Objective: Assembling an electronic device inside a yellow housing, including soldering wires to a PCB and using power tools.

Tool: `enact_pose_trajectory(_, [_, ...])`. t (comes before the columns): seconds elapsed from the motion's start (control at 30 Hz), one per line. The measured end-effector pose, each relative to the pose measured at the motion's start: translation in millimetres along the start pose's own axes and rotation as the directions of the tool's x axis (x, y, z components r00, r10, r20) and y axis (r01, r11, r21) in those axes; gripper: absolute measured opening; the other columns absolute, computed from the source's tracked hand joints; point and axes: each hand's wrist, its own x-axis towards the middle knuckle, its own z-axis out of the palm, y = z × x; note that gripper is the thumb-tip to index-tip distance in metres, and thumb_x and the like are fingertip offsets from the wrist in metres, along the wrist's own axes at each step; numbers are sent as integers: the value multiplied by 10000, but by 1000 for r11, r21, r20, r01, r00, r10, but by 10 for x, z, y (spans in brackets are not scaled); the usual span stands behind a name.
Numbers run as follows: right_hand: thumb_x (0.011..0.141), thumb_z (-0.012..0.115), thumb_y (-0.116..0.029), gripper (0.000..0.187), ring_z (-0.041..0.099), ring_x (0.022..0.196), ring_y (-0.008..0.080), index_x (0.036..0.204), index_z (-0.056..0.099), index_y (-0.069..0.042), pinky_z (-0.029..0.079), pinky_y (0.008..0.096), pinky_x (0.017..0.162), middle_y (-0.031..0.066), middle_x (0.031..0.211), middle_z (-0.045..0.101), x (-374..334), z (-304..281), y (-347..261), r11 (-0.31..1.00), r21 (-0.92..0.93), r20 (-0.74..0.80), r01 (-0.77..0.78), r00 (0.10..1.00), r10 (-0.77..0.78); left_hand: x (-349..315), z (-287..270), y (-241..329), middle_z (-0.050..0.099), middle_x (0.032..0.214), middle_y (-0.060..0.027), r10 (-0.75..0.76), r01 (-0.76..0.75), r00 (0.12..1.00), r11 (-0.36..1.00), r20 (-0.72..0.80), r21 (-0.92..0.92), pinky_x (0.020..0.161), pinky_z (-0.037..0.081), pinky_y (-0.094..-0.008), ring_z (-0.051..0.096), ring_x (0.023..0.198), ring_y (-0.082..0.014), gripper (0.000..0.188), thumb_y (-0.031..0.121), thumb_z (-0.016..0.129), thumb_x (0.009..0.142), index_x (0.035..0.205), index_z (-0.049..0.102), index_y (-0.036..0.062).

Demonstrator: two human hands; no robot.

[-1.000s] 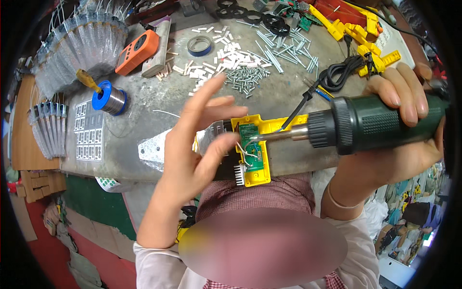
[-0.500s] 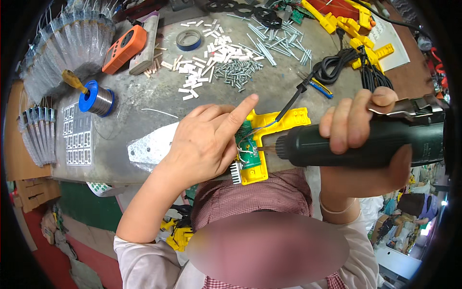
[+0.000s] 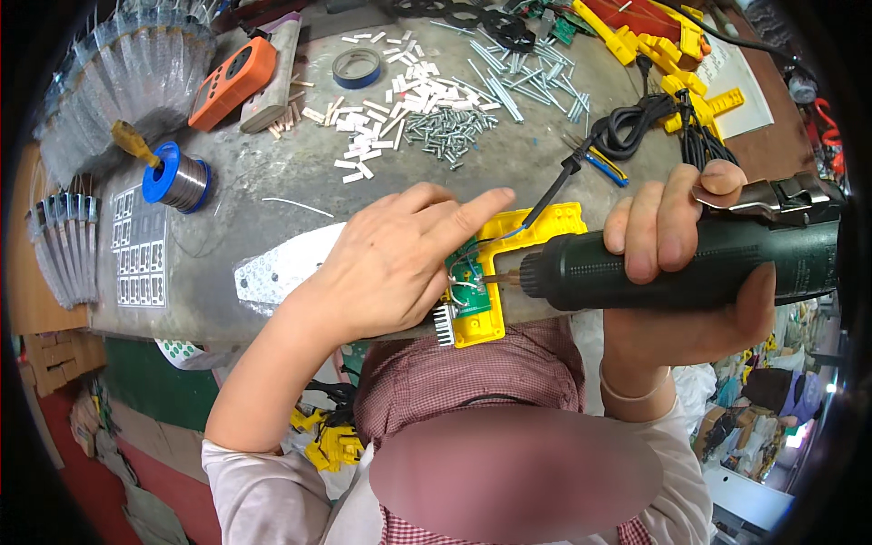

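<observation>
My left hand (image 3: pixel 386 259) holds a yellow plastic housing half (image 3: pixel 545 223) near the bench edge, its index finger stretched across toward the housing's arm. Its other fingers are bent over the left side and partly hidden. Inside the housing lies a green circuit board (image 3: pixel 473 298) with white and blue wires. A white finned part (image 3: pixel 443 325) sits at its lower left. My right hand (image 3: pixel 658 227) is wrapped around a dark green electric screwdriver (image 3: pixel 595 272) held sideways. Its bit meets the right side of the board; the exact contact is too small to make out.
Beyond the hands lie piles of screws (image 3: pixel 451 132), white pieces (image 3: pixel 363 145) and metal rods (image 3: pixel 500 86). A solder spool (image 3: pixel 177 177), orange device (image 3: pixel 233 84) and tape roll (image 3: pixel 356 68) stand left. Black cable (image 3: pixel 627 123) and yellow housings (image 3: pixel 686 86) lie far right.
The index finger of my left hand has shifted right over the housing. The screwdriver stays at the board, with my right hand around it. The whole view has shifted slightly.
</observation>
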Motion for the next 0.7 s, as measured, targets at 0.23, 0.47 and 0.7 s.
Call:
enact_pose_trajectory(0.23, [880,542,-487,569,450,627,126,1211,457,-31,390,296,658,8,751,441,11,-35,-22,1000,-10,32,13,999,-12,-1,5,-33,675,1100,-94,-11,8,999,998,-46,-56,899,471,-412,559,1052,-319,779,-27,490,637,1407,423,69])
enact_pose_trajectory(0.47, [882,542,-486,565,434,625,119,1212,448,-36,374,289,650,2,758,434,21,-66,-8,1000,24,51,-8,999,7,17,-1,-35,665,1104,-112,87,-87,995,996,-38,9,920,458,-442,550,1084,-338,723,9,487,660,1379,466,83])
enact_pose_trajectory(0.7, [876,549,-482,577,444,638,127,1228,448,-36,373,292,653,10,778,447,-2,-56,-24,1000,19,53,-19,998,18,5,10,-68,651,1056,-129,126,-126,990,992,-57,1,862,473,-433,564,1034,-350,698,39,513,658,1355,499,77])
